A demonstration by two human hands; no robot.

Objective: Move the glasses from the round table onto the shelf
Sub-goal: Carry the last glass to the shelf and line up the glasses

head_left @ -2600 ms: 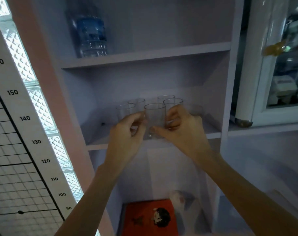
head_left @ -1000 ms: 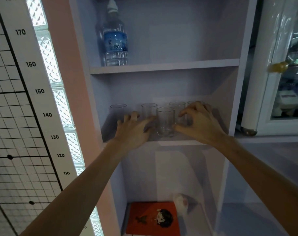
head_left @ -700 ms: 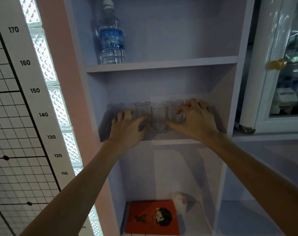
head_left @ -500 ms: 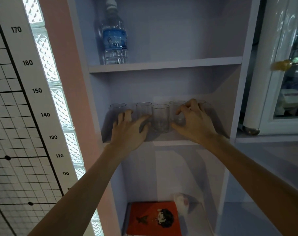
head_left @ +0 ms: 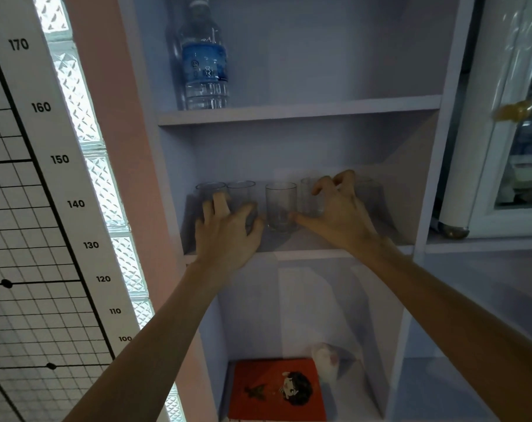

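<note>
Several clear glasses stand in a row on the middle shelf (head_left: 304, 254) of a pale cabinet. My left hand (head_left: 228, 233) is wrapped round the lower part of the second glass from the left (head_left: 242, 190), thumb on its right and fingers on its left. Further left stands the end glass (head_left: 210, 188). The front middle glass (head_left: 280, 205) stands free, with my right thumb touching its base. My right hand (head_left: 337, 214) has its fingers spread and curled over the fourth glass (head_left: 307, 193). A further glass (head_left: 366, 187) is partly hidden behind that hand.
A water bottle (head_left: 205, 62) stands on the shelf above. On the lowest shelf lie an orange book (head_left: 277, 388) and a white object (head_left: 327, 359). A height chart (head_left: 45, 178) and glass blocks are on the left. A glass-door cabinet (head_left: 508, 132) is on the right.
The front middle glass was set down and both hands let go of it. My left hand has since closed round the second glass and shifted it slightly left. My right hand has stayed over the right-hand glasses.
</note>
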